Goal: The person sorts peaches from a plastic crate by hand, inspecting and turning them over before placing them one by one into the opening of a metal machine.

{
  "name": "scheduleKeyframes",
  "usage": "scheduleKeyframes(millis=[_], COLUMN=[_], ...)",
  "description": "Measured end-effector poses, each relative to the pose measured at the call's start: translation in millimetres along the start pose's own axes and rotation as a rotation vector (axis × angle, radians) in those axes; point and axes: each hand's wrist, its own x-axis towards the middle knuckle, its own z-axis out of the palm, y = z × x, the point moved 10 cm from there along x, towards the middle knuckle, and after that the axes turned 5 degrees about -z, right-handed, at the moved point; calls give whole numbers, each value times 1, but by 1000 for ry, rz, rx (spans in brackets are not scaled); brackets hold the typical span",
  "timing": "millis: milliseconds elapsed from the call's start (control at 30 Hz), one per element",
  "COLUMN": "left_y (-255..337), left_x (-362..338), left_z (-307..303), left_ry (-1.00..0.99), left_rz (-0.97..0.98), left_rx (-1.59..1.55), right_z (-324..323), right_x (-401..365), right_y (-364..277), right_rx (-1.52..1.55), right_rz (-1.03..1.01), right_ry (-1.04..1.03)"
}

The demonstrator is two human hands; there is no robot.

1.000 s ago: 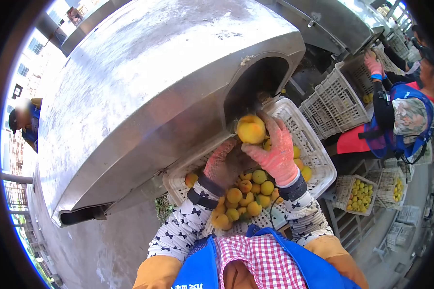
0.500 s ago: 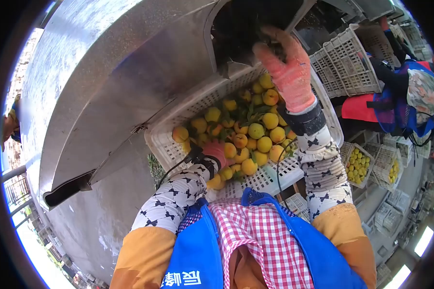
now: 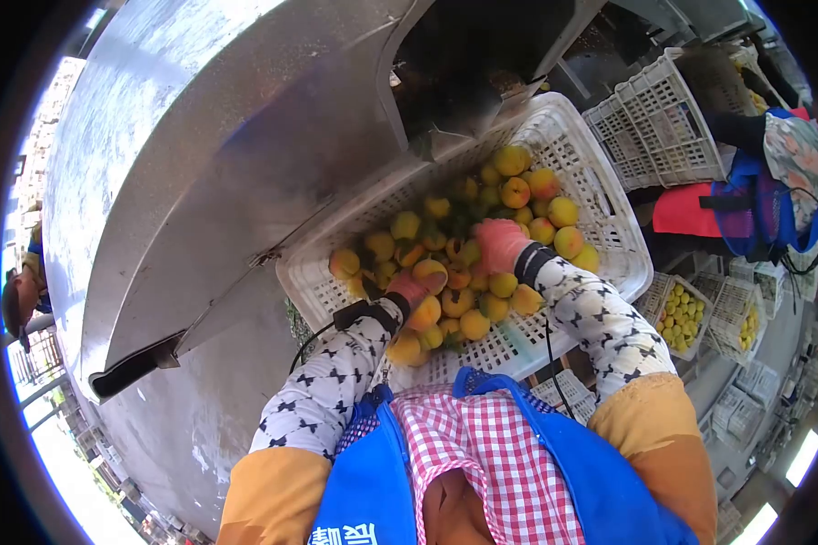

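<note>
A white plastic crate in front of me holds many yellow-orange peaches with green leaves among them. My left hand, in a pink glove, is at the crate's left side, its fingers closed round a peach. To the right, my right hand, also gloved in pink, reaches down among the peaches and leaves. Its fingers look bunched together, but their tips and anything in them are hidden.
A large metal machine housing rises along the left and far side of the crate, with a dark opening beyond. More white crates stand at right, some holding yellow fruit. Another person in a blue vest is nearby.
My right hand has come back from the dark opening down into the peaches. Peaches at the right of the pile have shifted. My left hand stays near the same spot, a peach now showing in it.
</note>
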Motion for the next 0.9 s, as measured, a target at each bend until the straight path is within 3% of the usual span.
scheduleKeyframes(millis=[33,67,133,200,233,300,400,433,567,633,667,733,767,833,867,900], left_y=[-9,34,130,177,193,197,212,204,203,201,205,211,220,230,233,237], left_x=[-11,-38,-82,-109,-117,-119,-118,-117,-122,-126,-126,-129,-129,-128,-126,-130], left_z=[20,17,25,22,20,21,15,13,-2,-4,-6,-7,-6,4,1,6], left_ry=[-187,-190,-470,-527,-561,-571,-605,-555,-523,-515,-492,-469,-501,-675,-666,-772], left_rz=[-236,-219,-87,10,86,113,166,166,212,217,213,225,245,292,298,251], left_rx=[-645,-650,-962,-1011,-1073,-1078,-1044,-1049,-1040,-1019,-999,-970,-966,-987,-996,-1045], right_z=[-17,-37,-91,-129,-143,-184,-210,-216,-229,-238,-247,-274,-277,-269,-260,-241], right_x=[-10,-31,-84,-124,-136,-167,-156,-149,-134,-103,-91,-63,-75,-147,-161,-155], right_y=[8,7,-4,-4,-11,-27,-28,-32,-44,-36,-35,-47,-49,-49,-54,-60], right_rx=[276,646,1230,1022,995,594,512,359,163,211,223,-105,-111,430,430,636], right_rz=[-36,-145,-330,-379,-388,-273,-165,-195,-177,40,43,51,41,-385,-395,-464], right_ry=[251,379,595,878,903,1181,1324,1367,1377,1215,1195,1045,1059,1368,1359,1134])
